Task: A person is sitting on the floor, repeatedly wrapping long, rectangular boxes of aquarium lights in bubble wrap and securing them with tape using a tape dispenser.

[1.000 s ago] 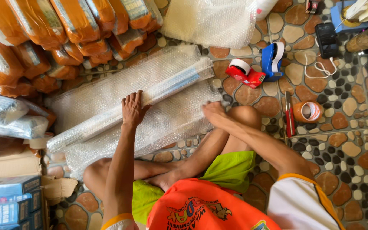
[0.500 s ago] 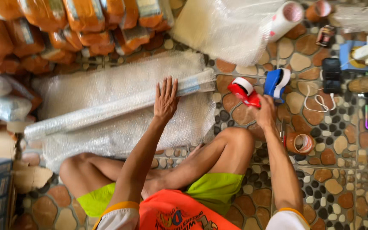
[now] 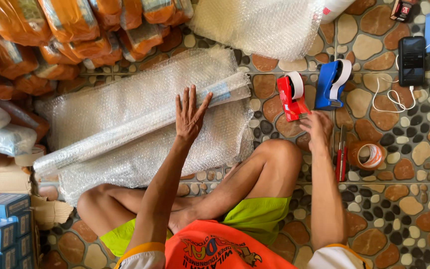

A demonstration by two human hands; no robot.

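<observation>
Your left hand (image 3: pixel 190 115) lies flat with fingers spread on the long bubble-wrapped roll (image 3: pixel 140 122), pressing it down; it grips nothing. The roll lies across a sheet of bubble wrap (image 3: pixel 140 149) spread on the pebble-pattern floor (image 3: pixel 414 209), in front of your crossed legs, and it runs from lower left up to upper right. Your right hand (image 3: pixel 317 130) reaches to the red tape dispenser (image 3: pixel 290 97) and its fingertips touch the lower end of it; the fingers are loosely curled, and I cannot tell if they already grasp it. Just beside the red one stands a blue tape dispenser (image 3: pixel 332 83). Near your right wrist lie a red-handled cutter (image 3: pixel 341 157) and a roll of brown tape (image 3: pixel 368 155), close together. A black phone (image 3: pixel 411 60) with a white cable lies further away at the right. Orange wrapped packages (image 3: pixel 65 30) are piled at the upper left, and blue boxes (image 3: pixel 1 229) stand at the lower left.
</observation>
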